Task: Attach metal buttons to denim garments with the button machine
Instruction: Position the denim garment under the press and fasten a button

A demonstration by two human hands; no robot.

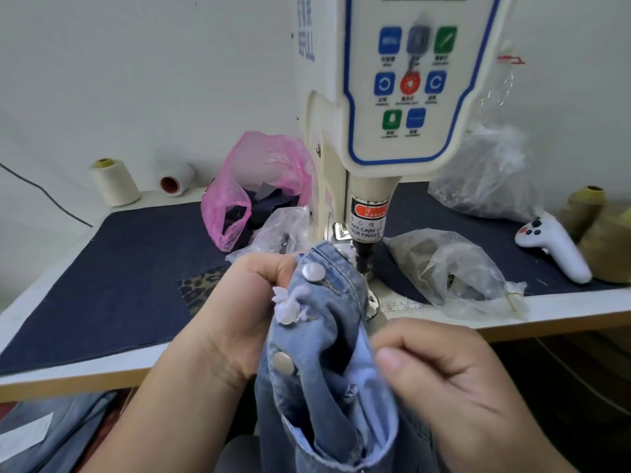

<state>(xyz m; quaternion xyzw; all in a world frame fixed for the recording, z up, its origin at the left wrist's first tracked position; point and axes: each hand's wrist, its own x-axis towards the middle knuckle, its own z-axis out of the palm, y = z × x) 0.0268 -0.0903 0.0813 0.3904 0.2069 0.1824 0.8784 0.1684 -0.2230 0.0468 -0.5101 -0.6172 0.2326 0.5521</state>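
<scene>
On denim garment [327,377], two metal buttons [313,270]

Two hands are counted on one denim garment [327,387]: left hand [239,312] and right hand [454,380]. Two metal buttons are seen on it, upper button [313,271] and lower button [283,363], in front of one button machine [392,97]. Also counted: two pale thread cones [116,182] [177,179], one pink bag [252,186], three clear bags [457,268] [488,172] [283,230], one white handheld controller [553,247].
</scene>
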